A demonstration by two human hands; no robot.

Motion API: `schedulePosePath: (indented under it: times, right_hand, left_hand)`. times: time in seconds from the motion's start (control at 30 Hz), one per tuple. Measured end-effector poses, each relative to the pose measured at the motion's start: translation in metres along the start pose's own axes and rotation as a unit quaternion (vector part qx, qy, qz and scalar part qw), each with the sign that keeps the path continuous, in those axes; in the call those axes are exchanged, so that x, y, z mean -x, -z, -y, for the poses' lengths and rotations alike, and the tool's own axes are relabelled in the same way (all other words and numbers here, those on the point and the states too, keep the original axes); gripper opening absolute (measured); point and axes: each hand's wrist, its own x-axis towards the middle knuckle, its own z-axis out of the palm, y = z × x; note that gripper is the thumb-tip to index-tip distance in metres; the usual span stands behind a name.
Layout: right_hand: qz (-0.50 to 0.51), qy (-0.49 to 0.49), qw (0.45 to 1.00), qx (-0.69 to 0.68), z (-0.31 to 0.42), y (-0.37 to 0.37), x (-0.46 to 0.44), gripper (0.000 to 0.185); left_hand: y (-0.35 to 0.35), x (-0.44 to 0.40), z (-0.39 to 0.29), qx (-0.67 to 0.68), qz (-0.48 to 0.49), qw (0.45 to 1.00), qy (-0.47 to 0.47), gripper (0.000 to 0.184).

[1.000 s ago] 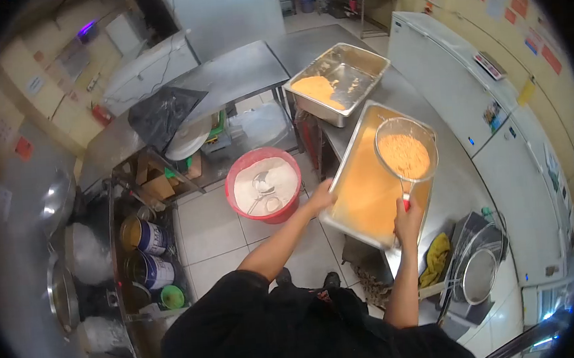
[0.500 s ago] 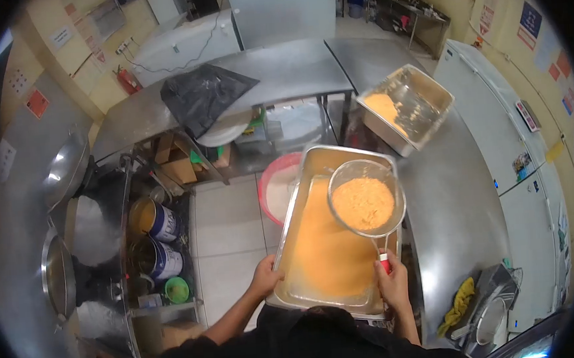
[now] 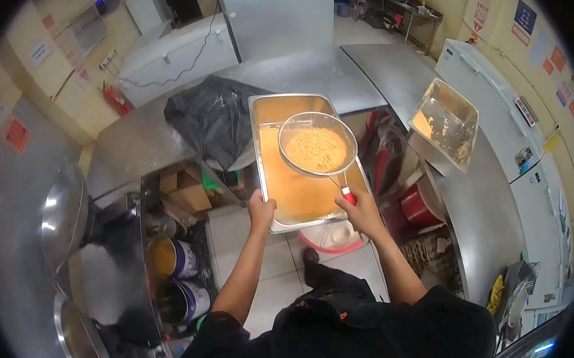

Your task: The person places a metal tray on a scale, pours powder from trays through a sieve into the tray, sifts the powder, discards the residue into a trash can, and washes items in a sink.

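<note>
A deep metal tray (image 3: 295,202) with a layer of fine orange powder is held up in front of me, its far end over the counter edge. My left hand (image 3: 261,212) grips its near left side. At the near right side, my right hand (image 3: 361,212) is closed on the red handle of a round sieve (image 3: 317,149) and is also against the tray's edge. The sieve rests over the tray and holds coarse orange crumbs. Under the tray's near end, a pink tub (image 3: 334,237) of pale flour is partly hidden.
A second metal tray (image 3: 444,125) with orange remains stands on the right counter (image 3: 482,212). A black plastic bag (image 3: 213,117) lies on the far counter (image 3: 132,146). Paint-type buckets (image 3: 183,258) are on the left shelf, and a red container (image 3: 422,204) sits under the right counter.
The tray and sieve have left the right counter, crossing toward me and then forward to the far counter's edge, both hands still holding. The view has turned, and the pink tub now shows below the tray.
</note>
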Motion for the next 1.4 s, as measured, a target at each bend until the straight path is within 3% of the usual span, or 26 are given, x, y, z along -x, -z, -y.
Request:
schedulePosePath:
  times: [0.1, 0.17, 0.23, 0.3, 0.37, 0.4, 0.5, 0.53, 0.57, 0.63, 0.7, 0.77, 0.8, 0.83, 0.9, 0.93, 0.97, 1.03, 1.07, 1.1, 1.17, 1.2, 1.23, 1.33, 1.4]
  right_hand:
    - [-0.031, 0.072, 0.997, 0.011, 0.002, -0.019, -0.097, 0.036]
    - [-0.041, 0.058, 0.997, -0.016, 0.005, -0.030, -0.164, 0.039]
    - [-0.075, 0.114, 0.990, 0.026, 0.009, -0.043, -0.223, 0.039]
    - [-0.063, 0.076, 0.994, 0.041, 0.022, -0.049, -0.264, 0.039]
    - [-0.144, 0.132, 0.980, 0.030, 0.021, -0.060, -0.309, 0.037]
    - [-0.127, 0.096, 0.986, 0.050, 0.019, -0.062, -0.326, 0.037]
    - [-0.160, 0.115, 0.980, 0.031, 0.027, -0.079, -0.375, 0.034]
    - [-0.196, 0.152, 0.967, 0.062, 0.021, -0.095, -0.409, 0.033]
    - [-0.193, 0.148, 0.967, 0.068, 0.017, -0.109, -0.450, 0.033]
    - [-0.161, 0.093, 0.979, 0.088, 0.010, -0.132, -0.520, 0.034]
    - [-0.133, 0.037, 0.988, 0.063, 0.018, -0.135, -0.517, 0.032]
    - [-0.144, 0.125, 0.978, 0.081, 0.021, -0.133, -0.486, 0.029]
    - [-0.194, 0.212, 0.950, 0.125, 0.020, -0.138, -0.503, 0.028]
    - [-0.193, 0.206, 0.950, 0.133, 0.036, -0.140, -0.530, 0.028]
    - [-0.071, -0.087, 0.991, 0.074, 0.068, -0.151, -0.571, 0.030]
    - [-0.138, -0.021, 0.988, 0.060, 0.056, -0.163, -0.573, 0.030]
    - [-0.143, -0.020, 0.988, 0.060, 0.057, -0.170, -0.559, 0.030]
    - [-0.186, 0.054, 0.978, 0.079, 0.060, -0.169, -0.515, 0.028]
    - [-0.250, 0.166, 0.945, 0.127, 0.051, -0.173, -0.523, 0.030]
    - [-0.252, 0.162, 0.945, 0.129, 0.042, -0.174, -0.551, 0.030]
    - [-0.164, 0.016, 0.981, 0.102, 0.052, -0.173, -0.603, 0.034]
    - [-0.122, -0.104, 0.986, 0.045, 0.081, -0.172, -0.606, 0.030]
    - [-0.121, -0.110, 0.986, 0.043, 0.072, -0.177, -0.591, 0.030]
    - [-0.216, 0.089, 0.967, 0.099, 0.037, -0.181, -0.529, 0.029]
    - [-0.190, 0.086, 0.971, 0.115, 0.038, -0.170, -0.559, 0.029]
  left_hand:
    - [-0.017, -0.103, -0.012, 0.018, -0.004, 1.000, -0.018, 0.022]
    - [-0.033, -0.164, -0.029, -0.038, -0.017, 0.999, -0.028, 0.022]
    - [-0.047, -0.236, -0.010, 0.055, 0.005, 0.998, -0.034, 0.026]
    - [-0.048, -0.291, -0.005, 0.011, 0.010, 1.000, -0.022, 0.026]
    - [-0.054, -0.335, -0.011, -0.003, 0.033, 0.999, 0.011, 0.025]
    - [-0.055, -0.353, -0.012, -0.001, 0.039, 0.999, 0.012, 0.025]
    - [-0.044, -0.403, -0.009, 0.029, 0.149, 0.988, 0.025, 0.031]
    - [-0.037, -0.417, -0.008, -0.021, 0.159, 0.986, 0.050, 0.039]
    - [-0.027, -0.423, -0.014, -0.016, 0.161, 0.985, 0.056, 0.039]
    - [0.005, -0.419, -0.031, 0.094, 0.110, 0.977, 0.156, 0.034]
    - [0.068, -0.416, -0.012, 0.023, 0.217, 0.969, 0.112, 0.043]
    - [0.133, -0.401, 0.000, 0.016, 0.283, 0.949, 0.142, 0.033]
    - [0.158, -0.393, -0.007, 0.042, 0.290, 0.934, 0.204, 0.034]
    - [0.182, -0.381, -0.007, 0.064, 0.300, 0.911, 0.275, 0.035]
    - [0.231, -0.375, 0.022, 0.076, 0.368, 0.853, 0.362, 0.041]
    - [0.250, -0.373, 0.030, 0.042, 0.408, 0.819, 0.402, 0.045]
    - [0.275, -0.373, 0.037, 0.001, 0.444, 0.783, 0.437, 0.049]
    - [0.320, -0.366, 0.079, -0.039, 0.480, 0.754, 0.446, 0.051]
    - [0.316, -0.376, 0.068, -0.035, 0.483, 0.756, 0.441, 0.051]
    - [0.322, -0.374, 0.051, -0.058, 0.465, 0.774, 0.425, 0.052]
    - [0.332, -0.364, 0.051, -0.083, 0.457, 0.775, 0.428, 0.053]
    - [0.324, -0.366, 0.072, -0.090, 0.397, 0.776, 0.483, 0.055]
    - [0.326, -0.371, 0.082, -0.106, 0.331, 0.771, 0.533, 0.058]
    - [0.346, -0.366, 0.092, -0.167, 0.296, 0.791, 0.509, 0.064]
    - [0.357, -0.361, 0.134, -0.173, 0.263, 0.806, 0.502, 0.061]
